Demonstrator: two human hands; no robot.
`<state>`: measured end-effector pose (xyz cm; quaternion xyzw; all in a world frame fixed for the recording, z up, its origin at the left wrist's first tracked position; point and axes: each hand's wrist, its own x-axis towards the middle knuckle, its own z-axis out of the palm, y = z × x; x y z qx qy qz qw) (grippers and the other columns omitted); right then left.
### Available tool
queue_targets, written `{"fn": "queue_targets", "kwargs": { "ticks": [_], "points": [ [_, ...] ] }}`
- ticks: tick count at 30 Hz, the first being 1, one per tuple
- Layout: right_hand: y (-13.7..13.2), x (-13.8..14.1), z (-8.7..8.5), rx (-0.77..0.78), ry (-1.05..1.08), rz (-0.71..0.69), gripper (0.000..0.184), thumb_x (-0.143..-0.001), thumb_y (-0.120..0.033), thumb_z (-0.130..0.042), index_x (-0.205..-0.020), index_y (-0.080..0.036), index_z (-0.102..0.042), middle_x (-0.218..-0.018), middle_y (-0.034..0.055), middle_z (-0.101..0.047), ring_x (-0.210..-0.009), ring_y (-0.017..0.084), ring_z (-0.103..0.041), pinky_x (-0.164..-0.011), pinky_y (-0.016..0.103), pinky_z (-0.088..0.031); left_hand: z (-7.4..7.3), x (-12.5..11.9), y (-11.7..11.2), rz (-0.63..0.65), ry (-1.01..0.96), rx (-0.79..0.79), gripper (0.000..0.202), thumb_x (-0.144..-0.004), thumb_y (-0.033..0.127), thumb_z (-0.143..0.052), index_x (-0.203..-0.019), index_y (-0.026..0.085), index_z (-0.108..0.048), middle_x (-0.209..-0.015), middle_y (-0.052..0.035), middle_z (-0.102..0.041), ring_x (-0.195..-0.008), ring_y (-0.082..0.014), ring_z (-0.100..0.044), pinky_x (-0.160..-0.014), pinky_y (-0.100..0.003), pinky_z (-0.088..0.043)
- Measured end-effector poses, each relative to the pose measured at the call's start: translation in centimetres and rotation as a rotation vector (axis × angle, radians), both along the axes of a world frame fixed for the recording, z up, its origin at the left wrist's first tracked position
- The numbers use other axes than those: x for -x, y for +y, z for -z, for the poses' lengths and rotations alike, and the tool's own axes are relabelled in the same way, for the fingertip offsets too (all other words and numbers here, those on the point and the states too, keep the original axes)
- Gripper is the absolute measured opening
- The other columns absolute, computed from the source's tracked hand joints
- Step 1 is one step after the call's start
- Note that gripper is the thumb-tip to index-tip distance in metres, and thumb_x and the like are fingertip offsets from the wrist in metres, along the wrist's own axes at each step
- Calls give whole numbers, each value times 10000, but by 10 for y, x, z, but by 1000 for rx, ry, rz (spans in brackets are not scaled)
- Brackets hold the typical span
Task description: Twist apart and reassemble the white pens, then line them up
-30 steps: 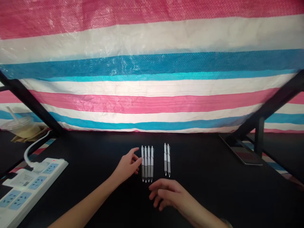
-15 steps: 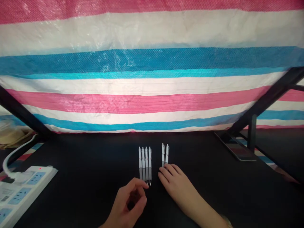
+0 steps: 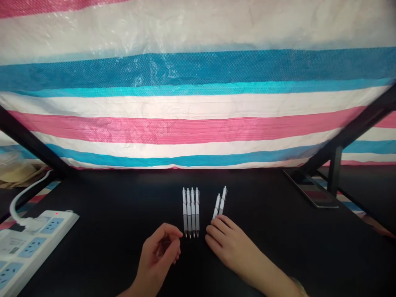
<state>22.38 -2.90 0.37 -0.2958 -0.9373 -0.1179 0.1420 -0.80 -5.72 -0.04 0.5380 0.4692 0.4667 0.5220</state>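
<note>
Your four white retractable pens [image 3: 191, 212] lie side by side on the black bench [image 3: 123, 198], parallel and almost touching, with their tips pointing toward you. Just to the right of that row are two more pens [image 3: 219, 202], close together and tilted, their upper ends leaning right.

Your right hand [image 3: 230, 241] lies low on the bench just below those two pens. It is open, with the fingers extended and close together, and your index finger [image 3: 218, 222] covers the lower ends of both pens. It shows no closed grip on them. Your left hand [image 3: 157, 251] sits just below and to the left of the row, near the pen tips but not touching them. It is loosely curled, and nothing shows in it, though the fingers hide part of the palm, so you cannot tell for certain that it is empty.

Well to the left of the row is a white power strip [image 3: 31, 247] with blue sockets, a white cable [image 3: 18, 202] running from it. Well to the right lies a dark flat slab [image 3: 312, 194] beside a black metal strut [image 3: 335, 173]. Beyond the row hangs a pink, white and blue striped tarpaulin [image 3: 198, 123].
</note>
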Motion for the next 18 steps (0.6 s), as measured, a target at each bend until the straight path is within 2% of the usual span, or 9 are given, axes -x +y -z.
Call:
{"fn": "queue_targets", "kwargs": {
  "ticks": [3,5,7,9,12,14,18],
  "points": [
    [-5,-2,-14,15,177,1,176,-915,-57,-505,-970,-156,-641,-896,73,-683,-846,209,-599,-820,381,-483,0,1,0,-85,-56,12,154,-919,331,-580,-890,195,-644,-646,14,-553,-558,-125,-522,-519,-227,-447],
    [-10,-4,-21,47,370,36,203,-901,-55,-518,-1043,-165,-612,-857,63,-677,-755,188,-588,-683,329,-482,0,1,2,-147,-121,46,141,-911,332,-596,-911,198,-639,-639,18,-547,-568,-127,-512,-522,-228,-437],
    [-16,-5,-23,97,605,118,197,-879,-70,-553,-1025,-200,-577,-736,16,-635,-623,156,-561,-571,283,-450,-1,1,4,-196,-198,101,149,-893,344,-618,-935,202,-632,-625,23,-545,-570,-130,-502,-513,-229,-424],
    [-22,-6,-22,145,819,239,158,-860,-106,-590,-929,-239,-542,-631,-31,-566,-504,127,-513,-493,259,-411,-2,0,6,-216,-259,169,163,-877,348,-632,-956,206,-620,-622,27,-550,-562,-128,-490,-498,-226,-408],
    [-31,-4,-20,234,1055,410,143,-867,-172,-608,-843,-262,-500,-630,-30,-562,-474,120,-510,-466,255,-393,-2,-2,7,-209,-299,255,149,-887,321,-611,-992,216,-592,-632,38,-548,-546,-116,-477,-488,-219,-385],
    [-36,-1,-21,364,1209,448,137,-904,-216,-581,-831,-267,-477,-661,-22,-576,-519,125,-534,-493,253,-412,-1,-3,7,-194,-313,287,140,-897,299,-591,-1014,222,-577,-646,44,-546,-533,-108,-476,-483,-216,-373],
    [-39,7,-20,775,1444,389,216,-942,-331,-570,-791,-257,-433,-656,-33,-567,-532,114,-538,-503,234,-436,0,-5,6,-125,-369,304,216,-894,306,-590,-1092,221,-577,-682,38,-556,-526,-107,-486,-472,-217,-372]
  ]
}}
